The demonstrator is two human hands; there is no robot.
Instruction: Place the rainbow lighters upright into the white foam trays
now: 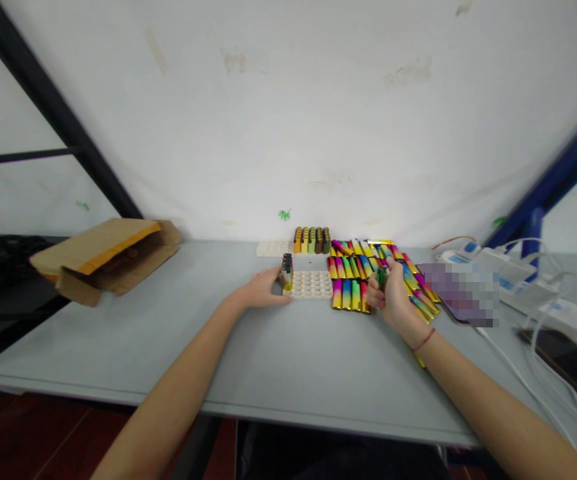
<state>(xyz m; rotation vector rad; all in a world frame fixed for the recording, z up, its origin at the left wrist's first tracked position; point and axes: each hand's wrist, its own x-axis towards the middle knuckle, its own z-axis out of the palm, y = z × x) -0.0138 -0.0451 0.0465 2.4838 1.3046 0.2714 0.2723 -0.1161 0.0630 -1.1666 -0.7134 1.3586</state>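
Note:
A white tray (313, 285) with rows of round holes lies on the table in front of me. Along its left edge stands a row of lighters (287, 273) with dark tops. My left hand (264, 288) holds this end of the tray, thumb at the near corner and fingers behind the row. To the right, my right hand (388, 297) is closed around a green lighter (382, 277), partly hidden by the fingers. Beneath and around it lie many shiny rainbow-coloured lighters (351, 295) in rows on the table.
Behind the tray stands a block of upright lighters (311, 240), beside a second white tray (274, 249). An open cardboard box (113, 257) lies at the left. On the right are a phone with a blurred screen (461, 293), power strips (528, 283), cables and a dark phone (568, 367).

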